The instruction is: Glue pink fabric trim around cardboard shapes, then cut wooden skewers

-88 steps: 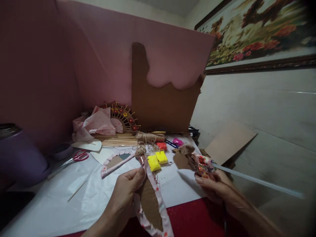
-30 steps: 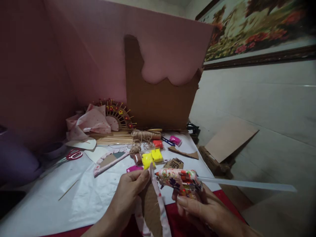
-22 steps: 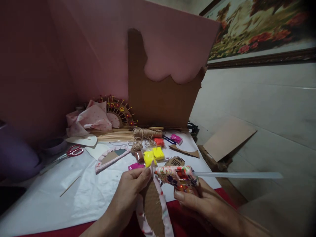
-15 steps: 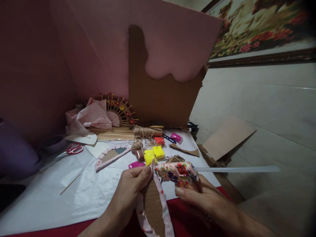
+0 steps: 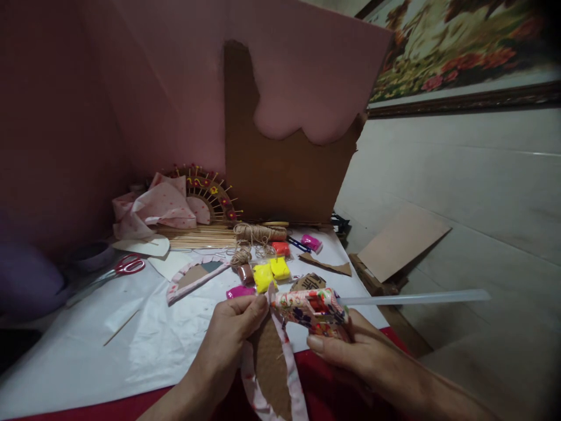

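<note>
My left hand [image 5: 230, 333] pinches the top of a brown cardboard piece [image 5: 269, 368] edged with pink patterned fabric, holding it upright at the table's front edge. My right hand [image 5: 350, 351] is wrapped around a flower-patterned glue gun [image 5: 309, 307]. A long clear glue stick [image 5: 412, 298] juts out of the gun's back to the right. The gun's nozzle touches the fabric tip right beside my left fingertips.
On the white sheet [image 5: 87, 356] lie red scissors [image 5: 125, 266], a second fabric-edged cardboard piece [image 5: 193, 278], yellow [image 5: 272, 272], pink and orange clay packs, twine [image 5: 256, 234], wooden skewers [image 5: 197, 237]. A tall cut cardboard panel [image 5: 280, 169] stands behind. A decorated fan [image 5: 210, 196] leans left.
My right hand has brought the glue gun from the right side leftward until its nozzle meets the fabric tip held in my left hand. My left hand has kept its grip.
</note>
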Demonstrator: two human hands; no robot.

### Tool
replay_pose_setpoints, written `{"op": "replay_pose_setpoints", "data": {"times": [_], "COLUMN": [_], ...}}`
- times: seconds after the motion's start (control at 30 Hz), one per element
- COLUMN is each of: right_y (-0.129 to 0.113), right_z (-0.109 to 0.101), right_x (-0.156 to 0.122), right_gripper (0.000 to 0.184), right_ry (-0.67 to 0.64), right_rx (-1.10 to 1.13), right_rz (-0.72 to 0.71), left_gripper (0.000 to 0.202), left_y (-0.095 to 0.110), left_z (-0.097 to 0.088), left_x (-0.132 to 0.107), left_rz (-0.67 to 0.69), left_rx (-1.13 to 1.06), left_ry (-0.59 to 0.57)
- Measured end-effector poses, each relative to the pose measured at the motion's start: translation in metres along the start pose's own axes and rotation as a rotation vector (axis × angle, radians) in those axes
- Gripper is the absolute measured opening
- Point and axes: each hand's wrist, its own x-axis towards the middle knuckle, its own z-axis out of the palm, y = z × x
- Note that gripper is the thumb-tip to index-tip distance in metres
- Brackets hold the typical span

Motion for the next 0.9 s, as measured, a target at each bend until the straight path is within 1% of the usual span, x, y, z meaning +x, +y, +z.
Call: {"op": "replay_pose_setpoints", "data": {"times": [0.1, 0.17, 0.3, 0.4, 0.53, 0.63, 0.73, 0.83, 0.9], "right_y": [-0.0048, -0.0077, -0.0108, -0.0103, -0.0090, -0.0084, -0.0063, -0.0029, -0.0017], "right_z": [-0.0007, -0.0014, -0.0036, -0.0049, -0.0045, -0.0042, -0.0047, -0.0054, -0.0056], "right_x": [0.0001, 0.0000, -0.0016, -0.0027, -0.0036, -0.0036, -0.0026, -0.0014, -0.0010], "right_gripper": [0.013, 0.013, 0.014, 0.016, 0.018, 0.018, 0.016, 0.019, 0.019], "right_ry": [-0.045, -0.049, -0.009, 0.007, 0.031, 0.053, 0.051, 0.036, 0.053], "right_rx": [-0.012, -0.032, -0.088, -0.108, -0.093, -0.116, -0.127, -0.094, -0.072], "right_rz": [0.018, 0.010, 0.016, 0.041, -0.010, -0.027, -0.047, -0.043, -0.043], "left_gripper": [0.044, 0.042, 0.040, 0.040, 0.037, 0.033, 0.034, 0.039, 0.042], "left_y": [0.0004, 0.0002, -0.0003, -0.0009, -0.0013, -0.0001, 0.0012, 0.0008, 0.0001], "left_z": [0.0007, 0.0011, 0.0013, 0.0009, 0.0007, 0.0012, 0.0014, 0.0012, 0.0012], "left_x": [-0.0009, -0.0006, 0.0004, 0.0003, -0.0001, -0.0005, -0.0010, -0.0011, -0.0010], "left_rz": [0.009, 0.015, -0.003, -0.009, 0.007, 0.013, 0.002, 0.002, -0.004], "left_rx": [-0.021, -0.040, -0.022, -0.036, -0.091, -0.124, -0.098, -0.091, -0.077], "left_ry": [-0.022, -0.019, 0.034, 0.011, -0.027, -0.034, -0.033, -0.036, -0.015]}}
